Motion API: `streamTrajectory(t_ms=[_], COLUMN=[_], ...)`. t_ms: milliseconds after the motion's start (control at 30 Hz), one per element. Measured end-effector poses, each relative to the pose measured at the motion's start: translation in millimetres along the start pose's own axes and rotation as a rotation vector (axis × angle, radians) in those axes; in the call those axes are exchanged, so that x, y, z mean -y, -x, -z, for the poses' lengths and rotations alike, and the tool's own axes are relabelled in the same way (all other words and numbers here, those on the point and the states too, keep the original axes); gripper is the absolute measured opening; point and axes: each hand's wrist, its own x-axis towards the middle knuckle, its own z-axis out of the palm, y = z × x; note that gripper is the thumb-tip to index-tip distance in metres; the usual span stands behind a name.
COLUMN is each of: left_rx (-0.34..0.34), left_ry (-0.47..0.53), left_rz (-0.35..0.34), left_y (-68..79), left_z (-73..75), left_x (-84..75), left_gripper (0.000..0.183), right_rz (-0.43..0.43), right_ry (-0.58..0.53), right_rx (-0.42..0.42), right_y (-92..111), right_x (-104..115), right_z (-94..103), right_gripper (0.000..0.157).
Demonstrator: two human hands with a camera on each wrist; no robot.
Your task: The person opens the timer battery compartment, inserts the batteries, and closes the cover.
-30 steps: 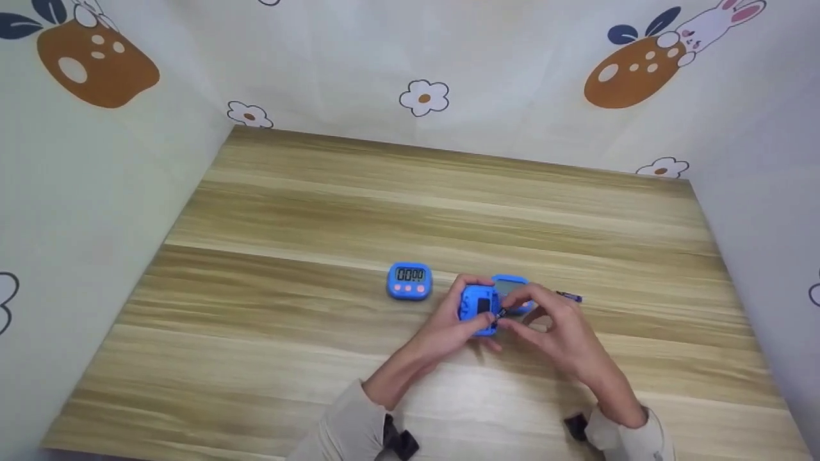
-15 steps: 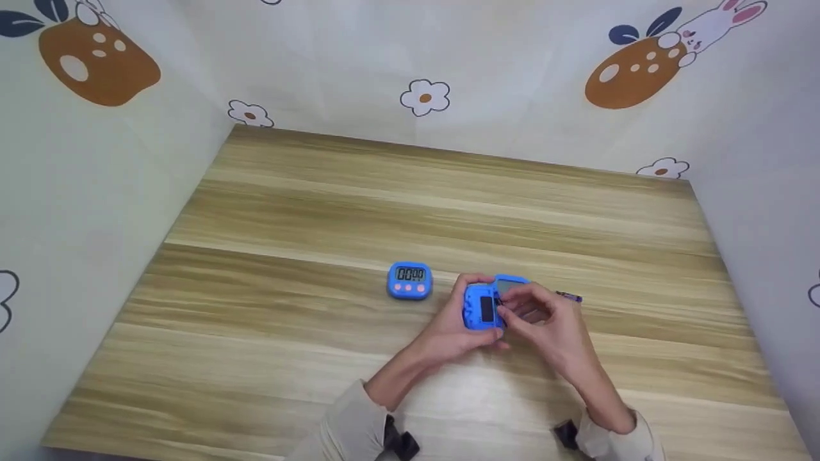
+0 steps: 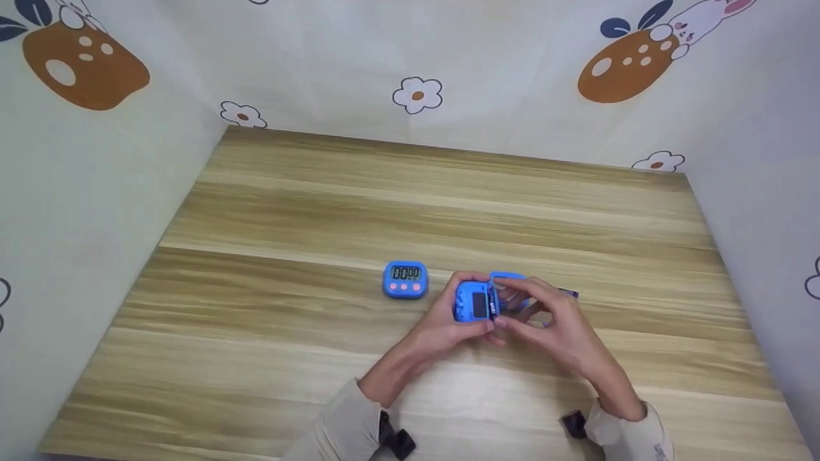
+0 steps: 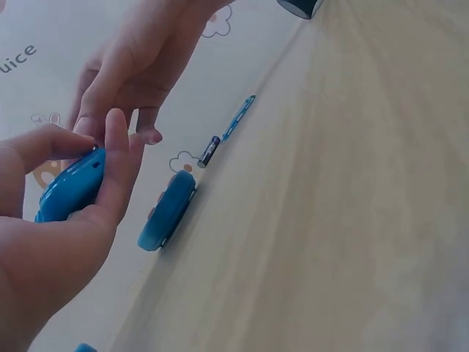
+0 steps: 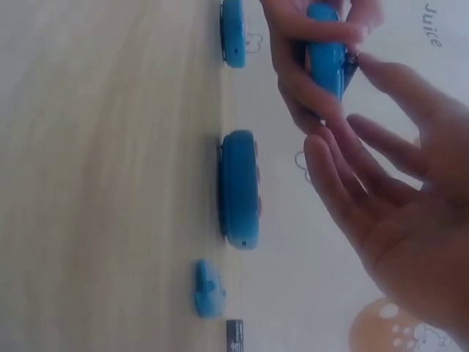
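My left hand [image 3: 444, 325] grips a blue digital timer [image 3: 466, 301] with its back turned up and its battery slot uncovered. Along the slot at the timer's right edge lies a dark battery [image 3: 492, 303]. Thumb and forefinger of my right hand [image 3: 558, 325] pinch this battery at the slot; the other fingers are spread in the right wrist view. In that view the battery [image 5: 350, 64] shows at the side of the held timer [image 5: 327, 55]. A second blue timer [image 3: 509, 276] lies on the table, partly hidden behind my right hand.
Another blue timer [image 3: 405, 280] stands left of my hands, display up. A loose battery [image 3: 569, 292] lies just right of my right hand. A small blue cover [image 5: 210, 292] rests near it. Patterned cloth walls [image 3: 512, 83] border the wooden table [image 3: 320, 205].
One second ago the battery stuck out at a slant from the timer; now it lies along the slot. My right fingers have shifted around it while the left hand keeps holding the timer.
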Motion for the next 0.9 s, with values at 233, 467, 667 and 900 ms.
streamTrajectory(t_ms=[233, 467, 667, 900], left_rx=[0.024, -0.071, -0.086, 0.010], left_ry=[0.044, 0.006, -0.057, -0.258], left_rz=[-0.002, -0.016, -0.045, -0.095], left_y=[1.1, 0.3, 0.5, 1.8], left_z=[1.1, -1.1, -0.7, -3.2], left_x=[-0.8, -4.3, -3.6, -1.2], left_gripper=[0.065, 0.058, 0.054, 0.052], right_rz=[0.036, -0.067, -0.166, -0.321], right_ry=[0.058, 0.025, -0.106, -0.315], right_rx=[-0.052, -0.100, -0.054, 0.070], right_y=[0.4, 1.8, 1.9, 3.5], right_x=[-7.6, -26.1, -27.8, -30.5], right_z=[-2.3, -12.7, -17.0, -15.4], right_gripper=[0.051, 0.042, 0.047, 0.061])
